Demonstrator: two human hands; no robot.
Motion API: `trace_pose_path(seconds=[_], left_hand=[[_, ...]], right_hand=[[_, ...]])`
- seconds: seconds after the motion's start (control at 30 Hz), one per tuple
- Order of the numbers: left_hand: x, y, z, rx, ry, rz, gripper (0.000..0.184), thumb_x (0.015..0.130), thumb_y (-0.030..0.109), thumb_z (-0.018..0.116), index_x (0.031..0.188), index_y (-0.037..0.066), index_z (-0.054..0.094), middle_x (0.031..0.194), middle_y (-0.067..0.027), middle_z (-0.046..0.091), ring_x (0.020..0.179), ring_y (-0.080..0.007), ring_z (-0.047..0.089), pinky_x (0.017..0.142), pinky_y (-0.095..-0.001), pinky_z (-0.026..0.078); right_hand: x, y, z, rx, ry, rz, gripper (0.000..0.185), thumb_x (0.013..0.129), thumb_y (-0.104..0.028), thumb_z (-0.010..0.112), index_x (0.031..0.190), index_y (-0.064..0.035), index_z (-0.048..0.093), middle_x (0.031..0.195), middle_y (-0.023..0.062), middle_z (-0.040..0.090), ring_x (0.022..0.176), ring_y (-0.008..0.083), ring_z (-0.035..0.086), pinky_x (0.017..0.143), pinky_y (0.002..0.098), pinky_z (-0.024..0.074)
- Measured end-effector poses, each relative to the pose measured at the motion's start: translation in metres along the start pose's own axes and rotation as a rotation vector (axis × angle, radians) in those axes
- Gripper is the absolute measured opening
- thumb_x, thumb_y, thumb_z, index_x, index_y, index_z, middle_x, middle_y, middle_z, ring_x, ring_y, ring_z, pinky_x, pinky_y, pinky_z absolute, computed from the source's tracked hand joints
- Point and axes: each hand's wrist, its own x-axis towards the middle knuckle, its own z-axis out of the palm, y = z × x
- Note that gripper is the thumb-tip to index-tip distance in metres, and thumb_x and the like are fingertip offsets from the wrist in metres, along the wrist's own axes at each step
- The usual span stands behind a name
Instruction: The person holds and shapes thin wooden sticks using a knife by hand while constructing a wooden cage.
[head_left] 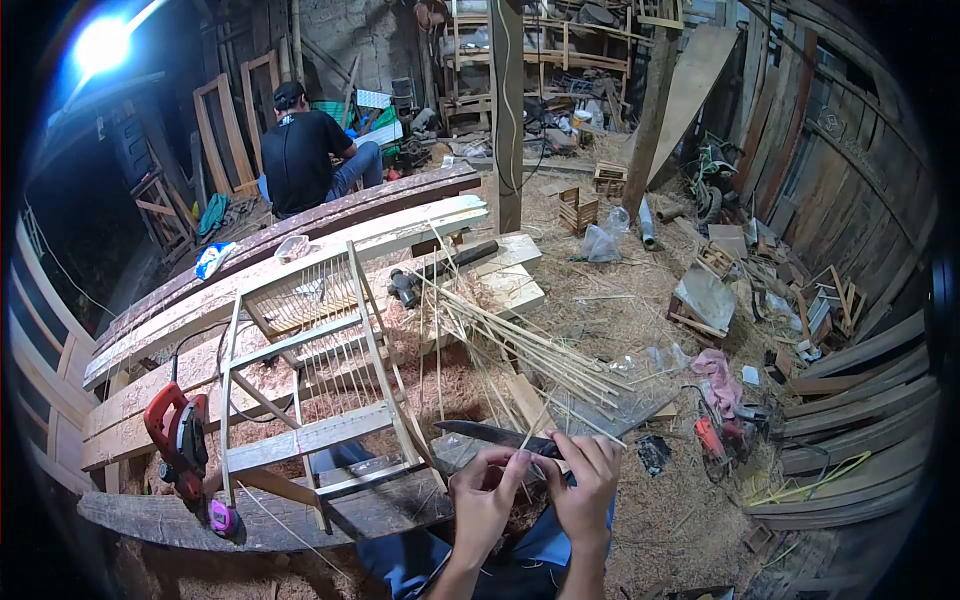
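Note:
In front of my lap, my right hand (pixel 585 485) is closed around the handle end of a knife (pixel 480 431), whose dark blade points left. My left hand (pixel 485 492) pinches a thin bamboo stick (pixel 541 414) against the blade, thumb and fingertips together. The two hands nearly touch, and the fingers partly hide both the stick and the knife handle. Just beyond them, a bundle of thin bamboo sticks (pixel 545 350) lies across the bench boards. To the left stands a wooden frame (pixel 310 437) with rows of thin sticks fitted between its rails.
A red power planer (pixel 177 440) and a pink tape measure (pixel 222 517) rest at the left. A hammer (pixel 405 287) lies on the planks. Another person (pixel 300 155) sits at the back left. A red power tool (pixel 712 440) is on the shavings-covered floor, right.

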Motion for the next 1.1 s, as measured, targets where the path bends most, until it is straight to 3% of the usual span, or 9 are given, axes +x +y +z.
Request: trace_pose_path(seconds=[0.3,0.63,0.7,0.8,0.9,1.1], left_hand=[[0.002,-0.005,-0.002,0.058,-0.017,0.043,0.011,0.094,0.011,0.069,0.099,0.002,0.071,0.079,0.0005,0.066,0.066,-0.0021,0.053,0.058,-0.0198,0.042],[-0.001,0.008,-0.003,0.170,-0.107,0.062,0.013,0.097,0.011,0.063,0.095,-0.001,0.062,0.079,-0.0012,0.060,0.071,-0.0052,0.053,0.062,-0.0228,0.044],[0.000,0.007,-0.001,0.215,-0.099,0.150,0.014,0.098,0.011,0.060,0.094,-0.002,0.064,0.078,-0.0020,0.063,0.068,-0.0071,0.052,0.062,-0.0238,0.044],[-0.002,0.020,-0.004,0.340,-0.150,0.039,0.016,0.099,0.013,0.059,0.092,-0.001,0.063,0.076,-0.0038,0.063,0.069,-0.0083,0.053,0.064,-0.0256,0.045],[-0.003,0.025,-0.008,0.387,-0.168,0.078,0.019,0.099,0.014,0.057,0.090,-0.001,0.064,0.076,-0.0048,0.063,0.070,-0.0082,0.054,0.065,-0.0262,0.046],[-0.004,0.025,-0.005,0.301,-0.150,0.030,0.021,0.100,0.015,0.056,0.090,-0.002,0.064,0.074,-0.0050,0.064,0.070,-0.0087,0.054,0.065,-0.0267,0.046]], right_hand=[[-0.001,-0.003,0.005,0.092,0.052,0.079,0.030,0.075,-0.021,0.082,0.101,-0.0084,0.072,0.094,0.0032,0.073,0.080,0.0207,0.062,0.076,0.0360,0.0421],[-0.008,0.004,0.015,0.099,0.080,0.057,0.030,0.074,-0.021,0.082,0.100,-0.0075,0.074,0.093,0.0047,0.071,0.084,0.0239,0.061,0.080,0.0370,0.0420],[-0.009,0.005,0.018,0.057,0.128,0.035,0.031,0.077,-0.026,0.080,0.103,-0.0118,0.075,0.091,-0.0006,0.068,0.081,0.0205,0.059,0.079,0.0369,0.0410],[-0.010,0.004,0.016,0.048,0.122,0.040,0.031,0.077,-0.028,0.079,0.104,-0.0119,0.075,0.091,-0.0014,0.068,0.082,0.0195,0.059,0.082,0.0375,0.0401],[-0.009,0.002,0.015,0.061,0.117,0.020,0.032,0.077,-0.028,0.079,0.104,-0.0123,0.075,0.091,-0.0022,0.068,0.083,0.0183,0.058,0.083,0.0370,0.0390],[-0.008,0.002,0.011,0.032,0.100,-0.005,0.031,0.076,-0.027,0.080,0.103,-0.0132,0.075,0.091,-0.0037,0.069,0.083,0.0171,0.058,0.082,0.0365,0.0375]])
